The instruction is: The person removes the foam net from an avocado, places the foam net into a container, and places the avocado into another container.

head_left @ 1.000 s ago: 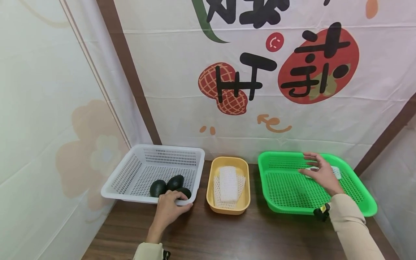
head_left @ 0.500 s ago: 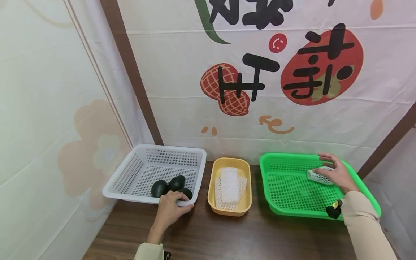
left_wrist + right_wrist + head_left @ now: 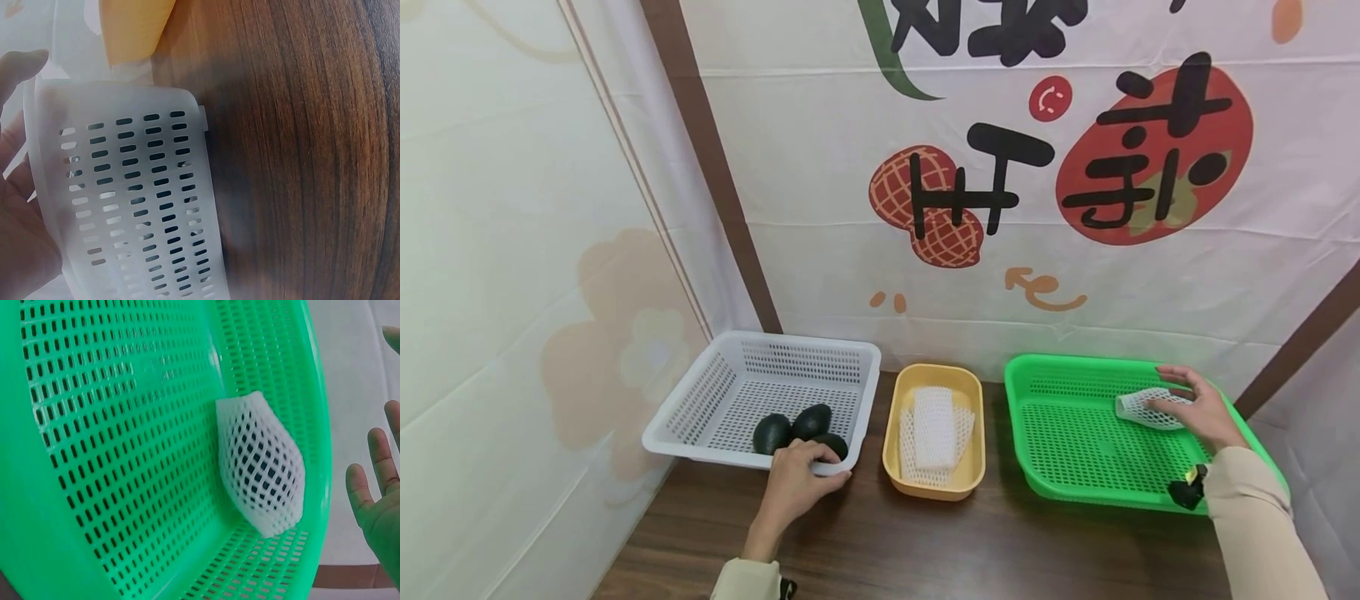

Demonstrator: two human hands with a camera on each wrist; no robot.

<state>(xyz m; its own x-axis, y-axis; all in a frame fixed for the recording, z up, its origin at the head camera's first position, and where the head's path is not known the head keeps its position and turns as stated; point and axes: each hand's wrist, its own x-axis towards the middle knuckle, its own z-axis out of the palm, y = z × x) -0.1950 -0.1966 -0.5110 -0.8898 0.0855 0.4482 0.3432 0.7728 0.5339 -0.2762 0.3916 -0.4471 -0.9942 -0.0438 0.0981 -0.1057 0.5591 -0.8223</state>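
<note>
In the head view, dark green avocados (image 3: 772, 433) lie at the front right of the white basket (image 3: 679, 446). My left hand (image 3: 793, 492) rests at that basket's front rim beside the nearest avocado, fingers loosely bent over the edge. The left wrist view shows the hand (image 3: 22, 231) close to the rim, part of it cut off. A white foam net sleeve (image 3: 259, 465) with something dark inside lies in the green basket (image 3: 125, 450). My right hand (image 3: 1206, 412) is over the basket's right side, fingers spread and apart from the sleeve.
Between the two baskets stands a yellow tray (image 3: 891, 467) with stacked white foam net sleeves (image 3: 934, 429). All containers sit on a brown wooden table (image 3: 917, 550). A printed cloth (image 3: 820, 275) hangs directly behind them, and another cloth (image 3: 512, 333) lines the left side.
My right hand has moved right, uncovering more of the netted item in the green basket. The left hand keeps its place at the white basket's rim. The head view has shifted slightly.
</note>
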